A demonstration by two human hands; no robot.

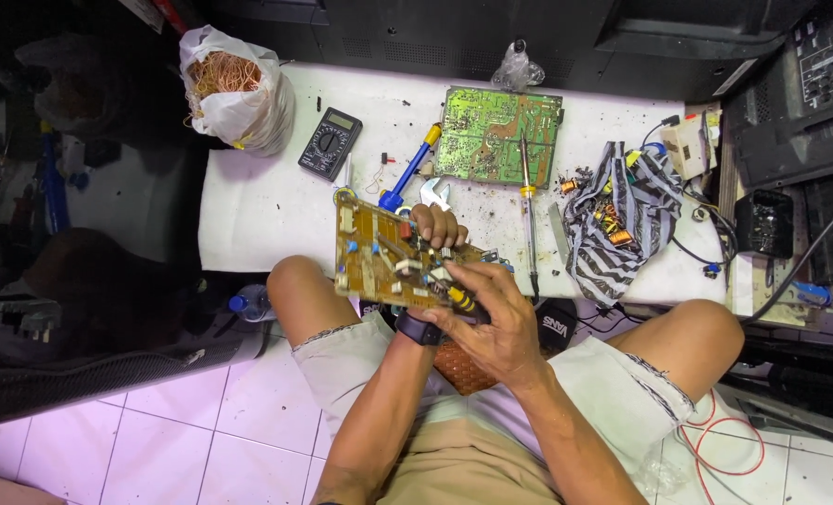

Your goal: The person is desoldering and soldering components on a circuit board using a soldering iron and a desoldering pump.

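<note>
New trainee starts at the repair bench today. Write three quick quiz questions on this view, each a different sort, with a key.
1. True or false: the left hand grips the far edge of the brown circuit board.
2. What does the right hand hold? A) black-and-yellow tool B) multimeter C) wrench
3. Fill in: the green circuit board lies on the white ____.

Key: 1 true; 2 A; 3 table.

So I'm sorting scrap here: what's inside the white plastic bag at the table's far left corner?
The white plastic bag stands open on the white table. A tangle of thin copper-coloured wire shows at its mouth. Whatever lies deeper is covered by the bag's sides.
</note>
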